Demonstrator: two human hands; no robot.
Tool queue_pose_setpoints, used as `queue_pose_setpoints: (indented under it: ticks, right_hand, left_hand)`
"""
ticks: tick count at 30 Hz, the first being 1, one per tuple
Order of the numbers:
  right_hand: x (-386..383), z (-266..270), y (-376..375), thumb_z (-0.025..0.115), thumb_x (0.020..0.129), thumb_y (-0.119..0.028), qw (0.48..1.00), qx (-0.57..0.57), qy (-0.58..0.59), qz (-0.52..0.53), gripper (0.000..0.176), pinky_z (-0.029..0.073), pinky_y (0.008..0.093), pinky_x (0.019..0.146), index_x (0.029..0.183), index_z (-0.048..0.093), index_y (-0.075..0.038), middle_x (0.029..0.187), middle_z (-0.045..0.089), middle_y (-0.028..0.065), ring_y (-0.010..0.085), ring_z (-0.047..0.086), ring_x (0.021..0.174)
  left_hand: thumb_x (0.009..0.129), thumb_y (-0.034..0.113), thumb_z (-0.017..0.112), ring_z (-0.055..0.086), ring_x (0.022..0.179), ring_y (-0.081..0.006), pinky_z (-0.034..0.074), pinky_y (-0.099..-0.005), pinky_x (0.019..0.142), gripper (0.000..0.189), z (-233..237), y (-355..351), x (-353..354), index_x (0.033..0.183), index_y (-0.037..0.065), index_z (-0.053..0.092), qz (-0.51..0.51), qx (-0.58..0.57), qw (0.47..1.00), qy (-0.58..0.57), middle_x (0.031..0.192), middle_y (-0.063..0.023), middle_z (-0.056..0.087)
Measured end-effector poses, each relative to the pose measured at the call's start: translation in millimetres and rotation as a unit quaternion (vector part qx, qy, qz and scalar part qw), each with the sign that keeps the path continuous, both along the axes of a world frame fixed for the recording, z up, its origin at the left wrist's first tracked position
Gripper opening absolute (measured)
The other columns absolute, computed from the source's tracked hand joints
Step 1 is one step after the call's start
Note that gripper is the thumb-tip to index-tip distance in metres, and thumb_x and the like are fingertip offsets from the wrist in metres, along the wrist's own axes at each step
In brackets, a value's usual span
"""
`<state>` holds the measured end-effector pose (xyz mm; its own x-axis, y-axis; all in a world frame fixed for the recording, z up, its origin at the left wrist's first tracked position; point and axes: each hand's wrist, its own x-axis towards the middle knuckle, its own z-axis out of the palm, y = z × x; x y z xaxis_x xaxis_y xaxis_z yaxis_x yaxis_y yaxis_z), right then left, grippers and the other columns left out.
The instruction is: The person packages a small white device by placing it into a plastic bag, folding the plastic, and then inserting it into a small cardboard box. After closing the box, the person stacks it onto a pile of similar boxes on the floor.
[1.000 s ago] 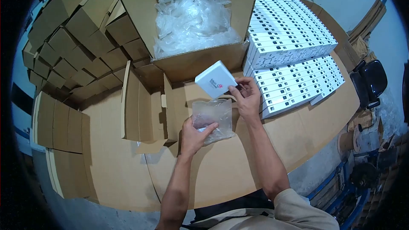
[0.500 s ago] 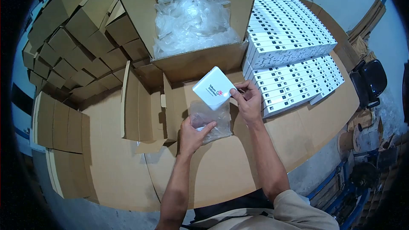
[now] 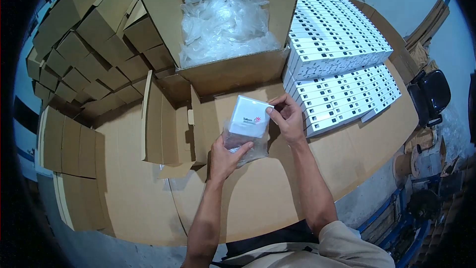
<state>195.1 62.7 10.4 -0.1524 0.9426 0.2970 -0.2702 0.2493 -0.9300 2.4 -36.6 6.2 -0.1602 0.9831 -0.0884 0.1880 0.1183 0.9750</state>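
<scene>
A flat white square device [image 3: 249, 111] with a small logo and lettering sits at the mouth of a clear plastic bag [image 3: 255, 153]. Its lower part overlaps the bag. My left hand [image 3: 227, 158] grips the bag from the left, thumb lying across the front. At the device's right corner, my right hand [image 3: 287, 119] pinches the edge between thumb and fingers. Just left of my hands stands an open cardboard box [image 3: 168, 129], upright with its inside facing me.
Behind my hands, a large carton [image 3: 233, 72] holds many clear bags [image 3: 225, 22]. Stacked white units [image 3: 342, 44] fill the right side. Brown boxes [image 3: 89, 64] pile up at the left, with more boxes [image 3: 69, 144] along the near-left edge. A black chair [image 3: 430, 97] stands right of the table.
The white device has moved down and turned more upright, its lower part now overlapping the bag. My right hand has shifted slightly; my left hand stays nearly still.
</scene>
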Motion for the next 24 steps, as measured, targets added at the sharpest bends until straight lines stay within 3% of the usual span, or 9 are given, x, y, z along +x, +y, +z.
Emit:
queue_pose_setpoints:
  ticks: [3,7,10,13,16,19,22,24]
  right_hand:
    - [-4,0,-1,0.072,0.095,-0.005,1.000,0.010,-0.026,-0.002,0.016,0.052,0.0268,0.078,0.104,0.060,0.001,0.094,0.067,0.0057,0.0108,0.064,0.090]
    - [-2,-3,0,0.073,0.095,-0.006,0.999,-0.025,-0.048,0.001,0.019,0.052,0.0265,0.079,0.109,0.062,0.001,0.096,0.067,0.0056,0.0114,0.064,0.090]
    - [1,-4,-2,0.070,0.096,-0.002,0.993,-0.067,-0.098,0.024,0.022,0.052,0.0266,0.088,0.117,0.062,0.001,0.106,0.068,0.0058,0.0105,0.063,0.101]
    - [-1,-4,-6,0.074,0.095,-0.008,0.992,-0.098,-0.064,0.045,0.038,0.053,0.0262,0.079,0.129,0.060,-0.001,0.103,0.069,0.0065,0.0112,0.064,0.094]
    - [3,6,-18,0.076,0.092,-0.006,0.987,-0.078,-0.073,0.116,0.056,0.054,0.0280,0.079,0.144,0.053,-0.007,0.103,0.070,0.0081,0.0120,0.065,0.094]
    - [11,20,-26,0.077,0.089,-0.003,0.960,-0.144,-0.182,0.157,0.071,0.055,0.0295,0.079,0.152,0.046,-0.013,0.102,0.072,0.0098,0.0140,0.067,0.092]
    - [3,13,-25,0.078,0.087,0.000,0.975,-0.132,-0.097,0.150,0.076,0.055,0.0287,0.078,0.153,0.045,-0.015,0.099,0.071,0.0104,0.0135,0.067,0.089]
    - [3,8,-21,0.079,0.087,0.000,0.977,-0.111,-0.112,0.144,0.074,0.054,0.0283,0.078,0.152,0.047,-0.014,0.101,0.072,0.0096,0.0126,0.066,0.090]
  left_hand:
    - [0.078,0.021,0.091,0.074,0.097,-0.0217,0.057,-0.0372,0.090,0.051,-8,1,-1,0.119,-0.001,0.069,0.015,0.002,1.000,-0.015,0.106,-0.0129,0.077]
    - [0.090,0.023,0.082,0.069,0.097,-0.0160,0.054,-0.0336,0.090,0.040,-7,2,1,0.120,-0.001,0.069,0.015,0.026,0.994,-0.104,0.107,-0.0083,0.075]
    - [0.098,0.025,0.075,0.066,0.096,-0.0130,0.053,-0.0320,0.088,0.034,-19,7,-1,0.120,-0.001,0.069,0.033,0.007,0.984,-0.176,0.106,-0.0061,0.074]
    - [0.102,0.026,0.070,0.065,0.094,-0.0124,0.052,-0.0318,0.087,0.033,-19,10,2,0.121,-0.001,0.069,0.052,0.013,0.981,-0.185,0.105,-0.0059,0.073]
    - [0.101,0.025,0.071,0.065,0.094,-0.0124,0.053,-0.0317,0.086,0.033,-18,11,4,0.121,-0.001,0.069,0.070,0.009,0.977,-0.202,0.105,-0.0063,0.073]
    - [0.102,0.025,0.070,0.065,0.093,-0.0118,0.053,-0.0315,0.086,0.032,-19,10,3,0.120,-0.001,0.069,0.078,0.008,0.972,-0.220,0.105,-0.0063,0.073]
    - [0.105,0.029,0.064,0.064,0.094,-0.0113,0.052,-0.0309,0.087,0.035,-27,11,1,0.121,-0.002,0.069,0.079,0.012,0.974,-0.212,0.105,-0.0062,0.073]
    - [0.108,0.033,0.058,0.064,0.096,-0.0113,0.052,-0.0308,0.088,0.039,-32,13,-1,0.121,-0.002,0.069,0.090,0.009,0.973,-0.211,0.106,-0.0061,0.073]
